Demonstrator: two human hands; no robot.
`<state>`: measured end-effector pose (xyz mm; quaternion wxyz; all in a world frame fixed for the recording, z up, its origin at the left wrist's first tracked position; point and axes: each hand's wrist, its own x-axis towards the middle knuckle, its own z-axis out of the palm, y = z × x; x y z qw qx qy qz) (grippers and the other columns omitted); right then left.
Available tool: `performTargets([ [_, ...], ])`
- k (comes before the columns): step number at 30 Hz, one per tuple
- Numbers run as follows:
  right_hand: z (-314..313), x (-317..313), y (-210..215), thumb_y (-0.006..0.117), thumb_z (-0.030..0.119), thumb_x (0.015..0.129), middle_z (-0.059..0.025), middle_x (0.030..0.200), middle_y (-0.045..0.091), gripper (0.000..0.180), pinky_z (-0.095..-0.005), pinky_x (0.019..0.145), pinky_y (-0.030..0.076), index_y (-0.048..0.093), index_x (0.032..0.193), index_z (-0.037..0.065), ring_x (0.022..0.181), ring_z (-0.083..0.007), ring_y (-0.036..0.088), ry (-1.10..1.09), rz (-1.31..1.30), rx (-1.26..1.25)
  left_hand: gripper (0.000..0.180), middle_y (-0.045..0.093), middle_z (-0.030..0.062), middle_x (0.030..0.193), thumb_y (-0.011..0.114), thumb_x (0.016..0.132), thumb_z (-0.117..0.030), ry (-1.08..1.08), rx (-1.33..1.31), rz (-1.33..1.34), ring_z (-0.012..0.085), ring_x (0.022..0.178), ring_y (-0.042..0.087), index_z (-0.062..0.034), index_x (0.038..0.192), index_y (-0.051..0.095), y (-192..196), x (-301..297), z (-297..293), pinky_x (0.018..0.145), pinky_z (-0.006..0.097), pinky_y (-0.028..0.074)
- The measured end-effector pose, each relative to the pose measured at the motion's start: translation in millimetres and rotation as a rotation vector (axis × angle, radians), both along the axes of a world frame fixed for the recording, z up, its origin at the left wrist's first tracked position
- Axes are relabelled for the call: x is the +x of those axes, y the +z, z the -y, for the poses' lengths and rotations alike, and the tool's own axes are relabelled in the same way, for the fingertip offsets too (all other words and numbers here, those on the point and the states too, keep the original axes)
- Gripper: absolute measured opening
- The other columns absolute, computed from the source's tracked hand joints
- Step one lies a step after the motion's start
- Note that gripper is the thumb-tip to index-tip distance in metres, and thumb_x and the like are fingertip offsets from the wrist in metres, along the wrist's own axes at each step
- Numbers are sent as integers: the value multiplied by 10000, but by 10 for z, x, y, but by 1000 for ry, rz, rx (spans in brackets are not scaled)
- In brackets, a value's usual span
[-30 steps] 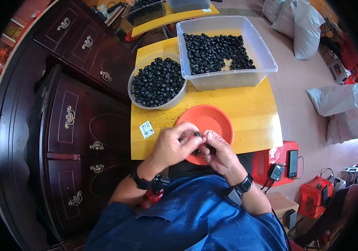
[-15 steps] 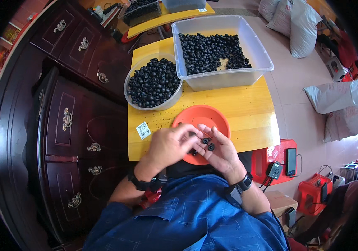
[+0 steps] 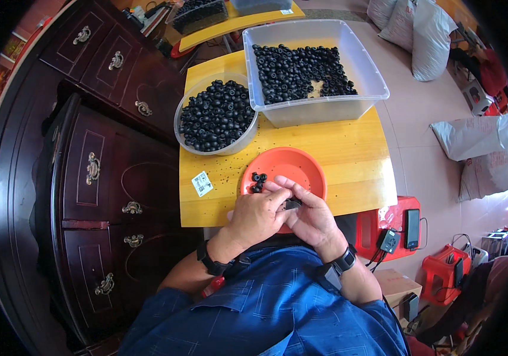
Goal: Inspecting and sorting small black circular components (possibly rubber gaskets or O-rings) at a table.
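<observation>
My left hand point(image 3: 258, 215) and my right hand point(image 3: 314, 221) meet over the near part of an orange-red bowl point(image 3: 308, 167). The right palm is turned up and cupped, with dark small ring-shaped rubber parts point(image 3: 292, 203) partly showing between the hands. Bent inward, the left fingers press against the right palm; what they pinch, if anything, is hidden. Several black ring parts point(image 3: 258, 181) lie inside the bowl at its left, beside the left knuckles.
A round clear tub point(image 3: 181, 133) heaped with black parts stands behind the bowl, left of a large clear bin point(image 3: 319, 110) of similar parts. A white label point(image 3: 202, 184) and dark crumbs lie on the yellow table point(image 3: 355, 172). Red stools point(image 3: 378, 222) stand right; a dark cabinet point(image 3: 99, 154) left.
My left hand has lowered and closed in against the right palm, covering most of the parts seen there before. The black parts at the bowl's left now show.
</observation>
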<state>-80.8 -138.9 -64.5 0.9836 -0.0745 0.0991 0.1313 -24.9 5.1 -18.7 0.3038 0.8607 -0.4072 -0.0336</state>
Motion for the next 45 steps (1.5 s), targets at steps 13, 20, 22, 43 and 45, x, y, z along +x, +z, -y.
performTargets([
  [13, 78, -35, -63, 535, 172, 1028, -50, 1082, 661, 226, -290, 855, 548, 595, 1205, 45, 972, -142, 652, -6, 1, -176, 224, 666, 53, 691, 765, 829, -183, 86, -69, -74, 244, 627, 686, -123, 1018, 661, 147, 148, -123, 555, 356, 522],
  [20, 77, -30, -75, 581, 190, 1017, -52, 1051, 669, 204, -240, 740, 541, 590, 1171, 57, 894, -117, 654, 34, 48, -348, 241, 632, 45, 659, 800, 808, -190, 28, -112, -143, 195, 590, 651, -111, 1008, 693, 217, 130, -101, 543, 323, 501],
  [22, 81, -24, -32, 584, 183, 1013, -62, 1047, 668, 187, -247, 711, 554, 591, 1156, 62, 868, -121, 656, 52, 64, -242, 226, 648, 45, 674, 790, 822, -161, 17, -126, -210, 172, 604, 661, -93, 1015, 694, 209, 144, -118, 552, 305, 502],
  [43, 26, -58, -73, 613, 230, 1002, -21, 957, 665, 171, -242, 697, 568, 640, 1072, 76, 825, -107, 657, 20, -25, -67, 447, 668, 70, 695, 744, 841, -502, 31, 12, -119, 280, 624, 675, -79, 891, 610, 178, 212, -135, 550, 393, 509],
  [45, 24, -61, -72, 613, 231, 1002, -21, 948, 665, 168, -242, 692, 567, 637, 1063, 77, 812, -105, 658, 24, -20, -65, 459, 667, 68, 693, 741, 839, -514, 31, 17, -111, 277, 624, 678, -78, 883, 604, 175, 222, -130, 550, 394, 510],
])
